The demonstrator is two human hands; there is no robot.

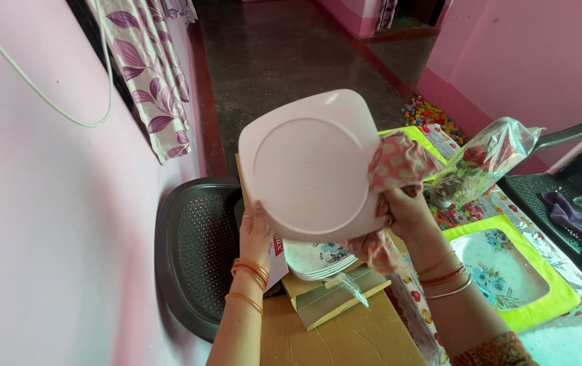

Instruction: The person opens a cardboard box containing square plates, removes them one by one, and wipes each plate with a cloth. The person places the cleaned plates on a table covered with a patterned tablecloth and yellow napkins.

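A white square plate [308, 166] with rounded corners is held up with its underside facing me. My left hand [255, 229] grips its lower left edge. My right hand [407, 211] presses a pink patterned cloth [399, 166] against the plate's right edge. Under the plate lies a stack of floral plates [318, 259] on an open cardboard box [342, 318].
A dark plastic chair [193, 254] stands at the left by the pink wall. A green-rimmed floral plate [508, 274] rests on a flowered tablecloth at right. A clear plastic bag [484, 159] sits behind it. Another dark chair [579, 196] holds a purple cloth and glasses.
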